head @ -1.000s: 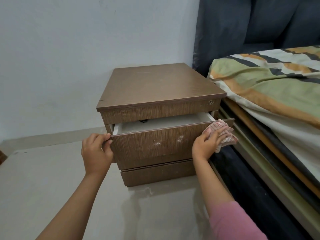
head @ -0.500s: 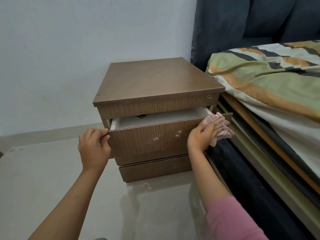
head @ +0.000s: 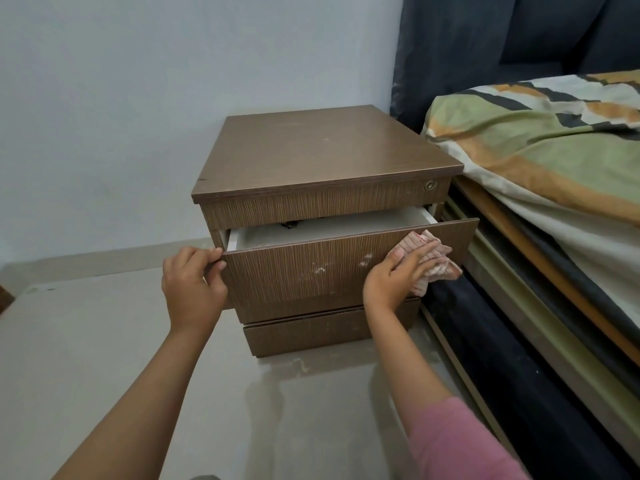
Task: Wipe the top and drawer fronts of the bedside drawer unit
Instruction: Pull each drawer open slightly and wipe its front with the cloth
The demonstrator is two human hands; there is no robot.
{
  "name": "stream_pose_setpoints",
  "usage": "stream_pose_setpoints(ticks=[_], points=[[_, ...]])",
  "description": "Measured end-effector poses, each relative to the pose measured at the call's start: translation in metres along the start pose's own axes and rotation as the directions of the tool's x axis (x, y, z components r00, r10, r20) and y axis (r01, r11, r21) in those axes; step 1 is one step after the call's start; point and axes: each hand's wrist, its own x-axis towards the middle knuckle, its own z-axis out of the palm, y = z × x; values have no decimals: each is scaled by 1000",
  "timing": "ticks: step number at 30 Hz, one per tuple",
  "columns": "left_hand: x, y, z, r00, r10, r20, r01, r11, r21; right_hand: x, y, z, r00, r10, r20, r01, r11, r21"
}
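Observation:
The brown wooden bedside drawer unit (head: 322, 150) stands on the floor against the wall. Its middle drawer (head: 301, 275) is pulled partly out, showing a white inside and whitish marks on the front. My left hand (head: 192, 285) grips the drawer front's left edge. My right hand (head: 394, 278) presses a pink striped cloth (head: 433, 265) flat against the right part of that drawer front. Below it the bottom drawer (head: 311, 336) sits closed. The top strip carries a small lock (head: 430, 185) at its right end.
A bed (head: 540, 161) with a striped green and orange cover stands close on the right, its dark frame (head: 502, 341) almost touching the unit. A pale wall (head: 138, 116) is behind. The beige tiled floor (head: 86, 341) spreads to the left and front.
My right hand has slid the cloth leftward along the drawer front, away from its right edge. My left hand keeps its grip on the left edge. The camera has shifted slightly.

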Motion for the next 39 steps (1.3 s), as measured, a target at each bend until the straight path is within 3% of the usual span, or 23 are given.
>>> stream_pose_setpoints(ticks=[7,13,18,26,33,36,39], points=[[1,-2,1,1000,20,1,-19,1000,-10,-34,-1,34,988,-147,43,146,989,31],[4,-6,1,999,40,8,-40,999,-2,-36,37,28,994,-95,59,96,995,-17],[4,-6,1,999,48,2,-48,999,-13,-27,20,28,999,-50,-6,50,999,15],[7,-8,2,998,56,-1,-56,998,-25,-80,-14,69,974,-216,71,215,976,27],[11,-7,1,999,40,20,-39,997,-59,-77,23,58,990,-122,72,123,992,-7],[12,-6,0,999,45,22,-44,997,-71,-73,12,58,997,-72,41,71,997,22],[11,-7,-1,999,49,17,-48,996,-73,-85,-13,71,992,-126,31,123,990,70]])
